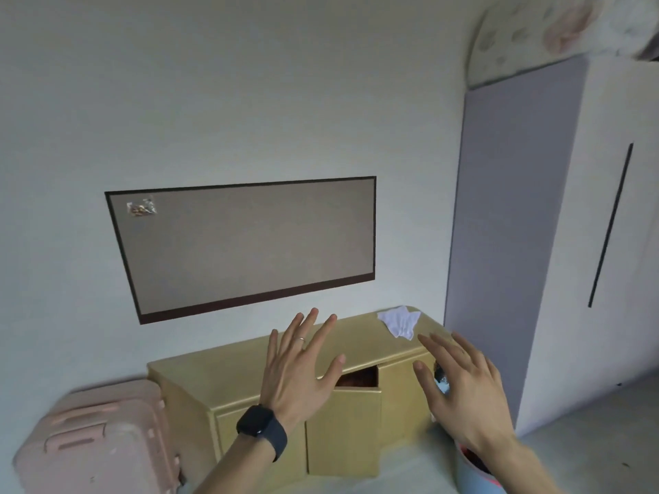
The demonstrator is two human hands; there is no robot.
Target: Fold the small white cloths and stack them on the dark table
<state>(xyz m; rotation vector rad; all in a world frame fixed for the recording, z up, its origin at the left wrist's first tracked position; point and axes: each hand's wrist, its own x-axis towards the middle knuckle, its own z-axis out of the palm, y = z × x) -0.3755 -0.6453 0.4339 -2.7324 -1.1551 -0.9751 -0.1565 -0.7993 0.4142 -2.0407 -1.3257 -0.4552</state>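
One small white cloth point(400, 321) lies crumpled on the far right end of a low yellow cabinet's top point(221, 365). My left hand point(299, 365) is held up in front of the cabinet with fingers spread and straight, holding nothing; a dark watch sits on its wrist. My right hand point(460, 383) is also raised with fingers spread, just below and to the right of the cloth, not touching it. No dark table is in view.
The yellow cabinet stands against a white wall, one of its doors point(342, 429) ajar. A pink suitcase point(96, 440) lies at its left. A tall white and lilac wardrobe point(535, 226) stands at the right. A blue container point(474, 475) sits near my right forearm. A corkboard point(246, 240) hangs above.
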